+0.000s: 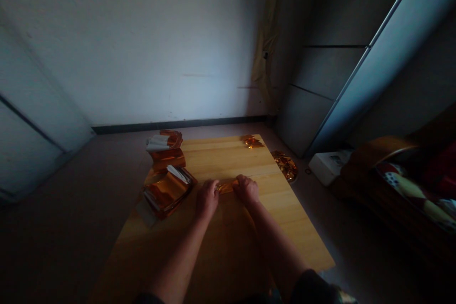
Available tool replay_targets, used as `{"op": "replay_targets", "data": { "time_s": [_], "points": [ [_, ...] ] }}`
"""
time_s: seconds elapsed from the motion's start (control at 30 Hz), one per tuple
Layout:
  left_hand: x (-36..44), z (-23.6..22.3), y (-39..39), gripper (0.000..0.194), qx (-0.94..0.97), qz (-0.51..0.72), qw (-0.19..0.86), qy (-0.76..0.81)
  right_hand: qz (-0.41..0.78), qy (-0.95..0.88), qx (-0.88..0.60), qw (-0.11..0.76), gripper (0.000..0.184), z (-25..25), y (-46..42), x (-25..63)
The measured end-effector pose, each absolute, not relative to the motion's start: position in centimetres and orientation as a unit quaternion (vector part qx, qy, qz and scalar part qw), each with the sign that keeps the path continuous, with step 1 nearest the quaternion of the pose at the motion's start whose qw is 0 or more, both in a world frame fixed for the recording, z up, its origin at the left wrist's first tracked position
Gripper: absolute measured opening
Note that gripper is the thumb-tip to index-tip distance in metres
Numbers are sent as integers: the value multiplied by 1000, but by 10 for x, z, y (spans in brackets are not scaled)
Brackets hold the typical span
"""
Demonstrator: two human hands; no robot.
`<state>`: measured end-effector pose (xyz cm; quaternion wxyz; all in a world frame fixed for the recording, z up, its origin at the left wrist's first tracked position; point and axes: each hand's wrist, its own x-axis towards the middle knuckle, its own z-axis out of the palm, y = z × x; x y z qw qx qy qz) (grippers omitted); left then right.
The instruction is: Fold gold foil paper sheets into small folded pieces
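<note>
Between my left hand (pixel 207 198) and right hand (pixel 248 189), both clamped on its ends, lies a gold foil strip (pixel 226 187).

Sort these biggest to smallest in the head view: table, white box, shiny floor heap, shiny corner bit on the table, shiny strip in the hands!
1. Table
2. White box
3. Shiny floor heap
4. Shiny corner bit and shiny strip: too alike to rank.

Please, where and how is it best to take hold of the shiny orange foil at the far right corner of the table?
Probably pinch the foil at its crumpled middle, from above, with the right hand: it lies uncovered on the table, and its creases should offer a hold.
</note>
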<state>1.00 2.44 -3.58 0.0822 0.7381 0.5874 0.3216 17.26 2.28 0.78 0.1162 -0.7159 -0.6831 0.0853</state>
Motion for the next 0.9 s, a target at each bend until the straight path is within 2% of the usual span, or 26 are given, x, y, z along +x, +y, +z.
{"op": "replay_targets", "data": {
  "time_s": [0.13,0.23,0.4,0.53,0.67,0.9],
  "points": [
    [11,-33,21,30,755,297,5,585,75,-684,-710,151,22,4,22,172],
    [12,-24,17,26,781,231,-25,580,57,-694,-699,165,14,0,22,175],
    [13,-16,14,25,809,166,-19,564,64,-680,-708,179,16,-9,24,180],
    [13,-17,14,24,810,163,-22,563,72,-659,-719,210,9,-11,21,168],
    [13,-16,13,26,807,156,-27,568,80,-647,-727,216,18,-9,16,156],
    [9,-17,13,26,807,174,-1,564,95,-646,-713,257,12,-14,18,174]
  ]
}}
